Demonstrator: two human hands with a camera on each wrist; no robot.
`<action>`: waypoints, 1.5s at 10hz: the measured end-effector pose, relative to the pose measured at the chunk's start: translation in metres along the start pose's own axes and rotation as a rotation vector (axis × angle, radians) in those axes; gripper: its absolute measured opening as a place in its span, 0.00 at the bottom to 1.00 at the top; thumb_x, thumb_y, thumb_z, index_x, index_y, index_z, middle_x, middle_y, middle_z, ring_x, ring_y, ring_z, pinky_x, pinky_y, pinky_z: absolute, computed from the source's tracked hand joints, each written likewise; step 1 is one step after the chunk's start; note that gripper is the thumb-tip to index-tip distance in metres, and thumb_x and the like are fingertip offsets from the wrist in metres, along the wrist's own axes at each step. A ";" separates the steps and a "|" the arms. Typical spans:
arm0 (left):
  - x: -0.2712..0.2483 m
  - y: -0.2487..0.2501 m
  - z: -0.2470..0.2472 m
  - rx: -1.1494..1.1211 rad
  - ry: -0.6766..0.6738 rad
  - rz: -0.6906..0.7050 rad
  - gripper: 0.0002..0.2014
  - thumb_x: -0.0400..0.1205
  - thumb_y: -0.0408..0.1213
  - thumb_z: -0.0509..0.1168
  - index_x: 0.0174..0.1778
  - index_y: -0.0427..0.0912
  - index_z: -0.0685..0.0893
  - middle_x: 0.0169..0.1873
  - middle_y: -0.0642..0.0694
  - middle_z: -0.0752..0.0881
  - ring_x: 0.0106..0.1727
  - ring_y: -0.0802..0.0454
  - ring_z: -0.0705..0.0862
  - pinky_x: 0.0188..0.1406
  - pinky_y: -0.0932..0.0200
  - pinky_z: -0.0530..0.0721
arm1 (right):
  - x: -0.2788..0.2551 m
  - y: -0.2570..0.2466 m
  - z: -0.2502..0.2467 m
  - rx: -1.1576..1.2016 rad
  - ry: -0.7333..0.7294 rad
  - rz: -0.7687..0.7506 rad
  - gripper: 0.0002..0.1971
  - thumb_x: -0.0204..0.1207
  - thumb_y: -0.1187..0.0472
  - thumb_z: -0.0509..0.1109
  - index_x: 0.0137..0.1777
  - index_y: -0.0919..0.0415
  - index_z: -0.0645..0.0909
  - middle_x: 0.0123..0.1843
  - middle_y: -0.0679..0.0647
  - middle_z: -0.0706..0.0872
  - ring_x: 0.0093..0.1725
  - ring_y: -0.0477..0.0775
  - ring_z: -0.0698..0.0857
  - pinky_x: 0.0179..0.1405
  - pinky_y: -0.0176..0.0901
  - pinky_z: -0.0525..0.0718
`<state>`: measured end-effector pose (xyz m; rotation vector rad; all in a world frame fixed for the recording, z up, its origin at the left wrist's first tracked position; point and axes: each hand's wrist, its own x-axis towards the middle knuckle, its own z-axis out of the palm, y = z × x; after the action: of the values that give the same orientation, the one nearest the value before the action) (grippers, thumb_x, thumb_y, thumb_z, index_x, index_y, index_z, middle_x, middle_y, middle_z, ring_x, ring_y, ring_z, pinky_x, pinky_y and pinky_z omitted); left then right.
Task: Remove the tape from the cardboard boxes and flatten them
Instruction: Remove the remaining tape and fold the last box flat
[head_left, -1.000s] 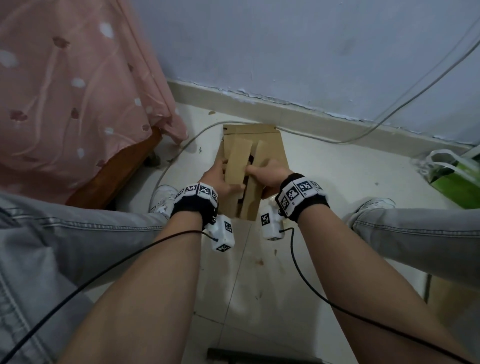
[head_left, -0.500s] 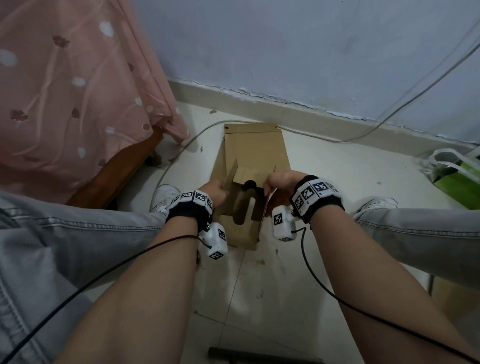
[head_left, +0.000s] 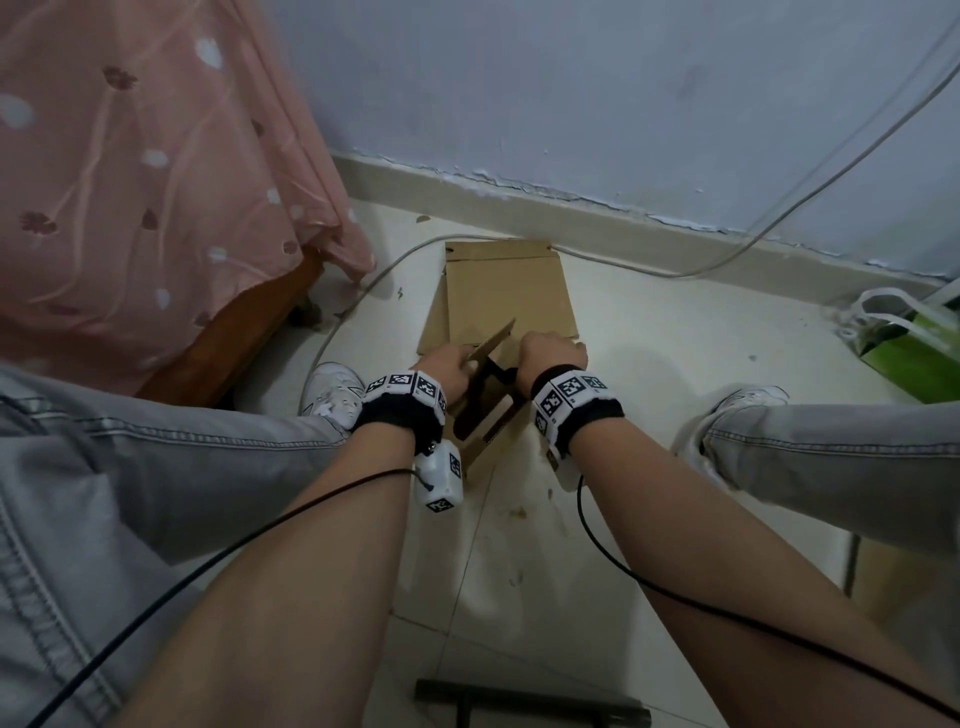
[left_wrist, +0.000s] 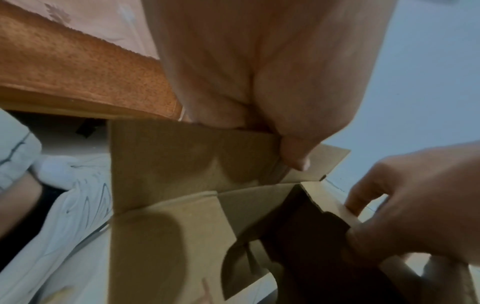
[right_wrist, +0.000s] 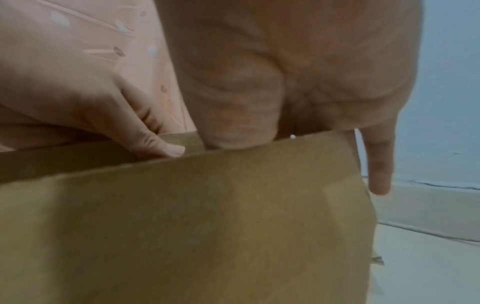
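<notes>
Compared with a second earlier, the small brown cardboard box (head_left: 485, 410) had come nearer the person, off the flattened brown cardboard sheet (head_left: 506, 291) on the pale tiled floor (head_left: 649, 395), and its end flaps had been spread open (no tape that I could see), so I'd guess collapsing it came next. The left hand (head_left: 447, 366) pinched the left flap edge, the right hand (head_left: 550, 353) curled over the right wall, both wrists angled down between the knees.
</notes>
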<state>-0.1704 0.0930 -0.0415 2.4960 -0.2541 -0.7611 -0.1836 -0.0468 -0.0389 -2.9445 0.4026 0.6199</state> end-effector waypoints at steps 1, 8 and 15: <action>-0.002 -0.003 -0.001 -0.041 0.017 0.016 0.13 0.88 0.42 0.61 0.64 0.44 0.85 0.50 0.43 0.87 0.59 0.41 0.84 0.50 0.60 0.73 | -0.002 0.003 -0.004 0.020 -0.072 0.035 0.07 0.77 0.60 0.68 0.53 0.61 0.80 0.49 0.57 0.83 0.46 0.59 0.82 0.45 0.47 0.79; 0.005 -0.010 -0.011 0.157 -0.016 -0.284 0.11 0.82 0.45 0.70 0.46 0.39 0.86 0.62 0.41 0.87 0.51 0.46 0.84 0.54 0.54 0.83 | -0.002 0.023 -0.043 0.105 -0.311 0.081 0.19 0.83 0.53 0.66 0.66 0.66 0.77 0.55 0.61 0.82 0.49 0.59 0.81 0.45 0.47 0.78; 0.031 -0.046 -0.013 -0.218 -0.265 -0.193 0.68 0.51 0.77 0.76 0.85 0.62 0.50 0.78 0.48 0.71 0.73 0.42 0.77 0.72 0.39 0.78 | 0.008 0.062 -0.044 0.358 -0.211 0.190 0.14 0.86 0.61 0.57 0.62 0.68 0.78 0.58 0.64 0.82 0.52 0.61 0.80 0.52 0.49 0.77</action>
<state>-0.1355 0.1282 -0.0711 2.2334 -0.0182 -1.1375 -0.1772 -0.1148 -0.0052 -2.4917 0.6945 0.7795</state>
